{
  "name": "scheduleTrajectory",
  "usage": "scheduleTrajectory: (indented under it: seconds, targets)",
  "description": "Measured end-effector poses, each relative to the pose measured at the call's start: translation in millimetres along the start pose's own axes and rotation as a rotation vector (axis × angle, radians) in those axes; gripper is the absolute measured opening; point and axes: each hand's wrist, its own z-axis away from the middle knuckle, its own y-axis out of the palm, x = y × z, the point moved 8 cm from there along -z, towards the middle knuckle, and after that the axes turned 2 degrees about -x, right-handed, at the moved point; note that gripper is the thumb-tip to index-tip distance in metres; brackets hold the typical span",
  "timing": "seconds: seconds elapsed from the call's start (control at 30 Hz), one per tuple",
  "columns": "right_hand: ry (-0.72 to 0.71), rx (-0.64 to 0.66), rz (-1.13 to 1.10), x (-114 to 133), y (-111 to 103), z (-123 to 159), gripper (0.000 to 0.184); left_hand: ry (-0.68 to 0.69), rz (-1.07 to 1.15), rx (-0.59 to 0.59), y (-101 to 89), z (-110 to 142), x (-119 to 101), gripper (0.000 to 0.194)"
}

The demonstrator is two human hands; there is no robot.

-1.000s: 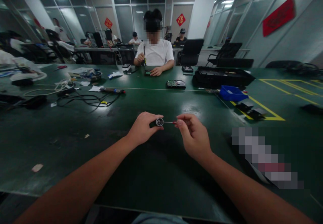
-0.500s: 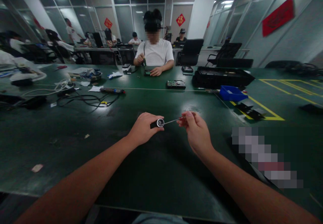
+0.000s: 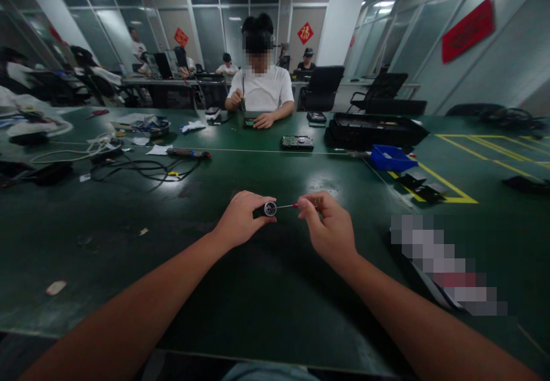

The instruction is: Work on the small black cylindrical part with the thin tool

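Observation:
My left hand (image 3: 240, 219) is closed around a small dark part with a round silver face (image 3: 270, 208), held just above the green table (image 3: 129, 238). My right hand (image 3: 329, 229) pinches a thin screwdriver (image 3: 287, 205) with a red handle, its metal tip resting against the silver face. Both hands meet at mid-table, a short way in front of me.
Across the table a person in a white shirt works on a small board. A hard drive (image 3: 297, 141), a black tray (image 3: 376, 129), a blue bin (image 3: 392, 158), cables (image 3: 141, 169) and a soldering tool (image 3: 188, 153) lie further back. Yellow tape lines mark the right side.
My right hand swung the screwdriver slightly up and back, then returned it level against the silver face. The left hand stayed almost still. The view shifted a little.

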Motion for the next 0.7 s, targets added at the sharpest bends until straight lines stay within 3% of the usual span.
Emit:
scheduleTrajectory:
  seconds: [0.13, 0.4, 0.57, 0.7]
  targets:
    - [-0.020, 0.016, 0.090, 1.4, -0.5, -0.4, 0.024, -0.003, -0.005, 0.007, 0.9, 0.2, 0.7, 0.038]
    - [-0.102, 0.132, -0.018, 8.2, 8.9, 8.4, 0.019, -0.021, -0.002, 0.017, 3.4, -0.2, 3.0, 0.037]
    - [0.135, 0.036, -0.365, -15.4, 11.6, 4.0, 0.021, -0.056, -0.006, -0.001, 0.8, -0.9, 2.6, 0.037]
    - [0.325, -0.052, -0.616, -44.0, 18.1, -2.9, 0.028, 0.016, 0.008, -0.007, 0.1, -2.3, -0.6, 0.040]
